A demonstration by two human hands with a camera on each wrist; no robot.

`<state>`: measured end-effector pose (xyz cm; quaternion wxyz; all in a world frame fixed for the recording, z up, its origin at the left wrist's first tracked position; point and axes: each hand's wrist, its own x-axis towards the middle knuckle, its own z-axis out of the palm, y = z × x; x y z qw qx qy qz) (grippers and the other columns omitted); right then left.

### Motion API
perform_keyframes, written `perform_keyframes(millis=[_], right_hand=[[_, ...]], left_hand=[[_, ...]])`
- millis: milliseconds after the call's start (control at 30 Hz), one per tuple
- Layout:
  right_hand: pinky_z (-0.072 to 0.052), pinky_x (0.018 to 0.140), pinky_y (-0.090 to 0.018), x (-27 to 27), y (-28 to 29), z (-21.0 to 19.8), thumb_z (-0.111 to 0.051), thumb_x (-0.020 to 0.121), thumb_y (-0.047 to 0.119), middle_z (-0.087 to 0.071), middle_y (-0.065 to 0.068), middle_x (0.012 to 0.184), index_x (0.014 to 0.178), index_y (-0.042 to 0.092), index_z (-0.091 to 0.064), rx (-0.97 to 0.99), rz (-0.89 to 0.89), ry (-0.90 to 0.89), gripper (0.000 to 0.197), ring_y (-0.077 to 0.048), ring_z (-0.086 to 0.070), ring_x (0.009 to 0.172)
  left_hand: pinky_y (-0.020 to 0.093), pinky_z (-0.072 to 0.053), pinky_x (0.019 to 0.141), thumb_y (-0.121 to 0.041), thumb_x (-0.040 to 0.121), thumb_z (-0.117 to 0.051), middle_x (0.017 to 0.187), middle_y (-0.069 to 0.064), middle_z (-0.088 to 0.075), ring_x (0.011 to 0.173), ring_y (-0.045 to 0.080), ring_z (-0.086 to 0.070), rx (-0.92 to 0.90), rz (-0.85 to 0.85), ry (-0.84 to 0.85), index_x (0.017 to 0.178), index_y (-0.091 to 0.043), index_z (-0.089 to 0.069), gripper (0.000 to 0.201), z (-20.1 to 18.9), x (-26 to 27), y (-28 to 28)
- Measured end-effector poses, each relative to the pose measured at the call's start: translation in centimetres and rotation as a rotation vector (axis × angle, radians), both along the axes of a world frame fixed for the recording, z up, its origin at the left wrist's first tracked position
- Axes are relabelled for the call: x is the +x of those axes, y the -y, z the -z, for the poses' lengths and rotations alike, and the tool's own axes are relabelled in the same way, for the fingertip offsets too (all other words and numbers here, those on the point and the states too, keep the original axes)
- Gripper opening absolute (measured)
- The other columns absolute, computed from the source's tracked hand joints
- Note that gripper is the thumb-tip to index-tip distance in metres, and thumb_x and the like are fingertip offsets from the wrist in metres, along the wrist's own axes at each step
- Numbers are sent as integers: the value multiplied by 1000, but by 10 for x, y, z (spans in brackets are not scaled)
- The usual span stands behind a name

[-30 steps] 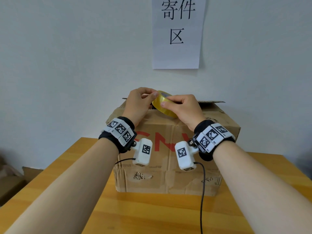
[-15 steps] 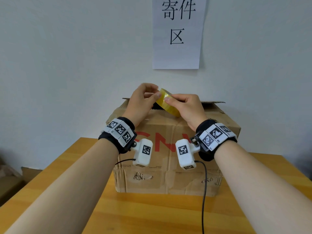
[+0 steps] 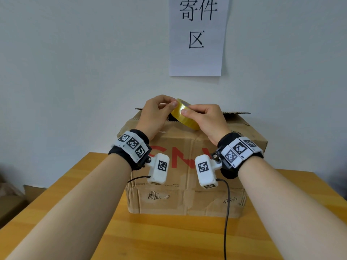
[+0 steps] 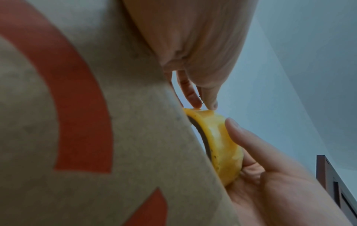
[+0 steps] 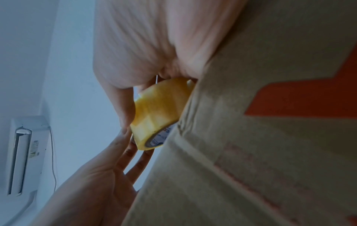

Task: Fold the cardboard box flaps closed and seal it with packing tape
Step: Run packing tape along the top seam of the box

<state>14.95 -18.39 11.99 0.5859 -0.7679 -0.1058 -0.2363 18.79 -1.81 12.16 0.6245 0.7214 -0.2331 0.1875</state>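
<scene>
A brown cardboard box [image 3: 187,194] with red lettering stands on the wooden table [image 3: 169,239], its near top flap folded down and a far flap edge [image 3: 236,113] showing behind. Above its top I hold a yellowish roll of packing tape [image 3: 185,117] tilted on edge. My right hand [image 3: 204,119] grips the roll, thumb on its outer face. My left hand [image 3: 159,111] pinches the roll's upper rim with thumb and fingertips. The left wrist view shows the roll [image 4: 222,142] against the box wall [image 4: 115,137]; the right wrist view shows the roll [image 5: 160,110] beside the box [image 5: 251,152].
A white paper sign [image 3: 197,34] with black characters hangs on the wall behind the box. A black cable [image 3: 226,212] hangs from the right wrist camera over the table front. Cardboard pieces [image 3: 11,203] lie low at the left, off the table.
Both hands have lifted the tape roll slightly and tilted it more on edge. My left thumb has slid along the upper rim. The box has not moved.
</scene>
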Motion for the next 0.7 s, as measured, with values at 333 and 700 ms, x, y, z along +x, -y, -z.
perform_keyframes(millis=[333,700], right_hand=[[-55,85,-30,1,1,0,-78,84,28,-77,7,90,90,28,-80,35,2,0,6,-10,-70,92],[-54,78,-21,4,0,-2,-78,85,30,-77,5,89,91,21,-80,109,49,-3,11,-6,-70,86]], left_hand=[[46,-55,93,-23,92,-68,100,5,-73,93,17,-69,30,12,58,90,-25,-69,2,2,3,0],[46,-51,97,-24,94,-64,91,-8,-72,95,12,-67,64,11,124,92,-14,-71,12,3,3,-1]])
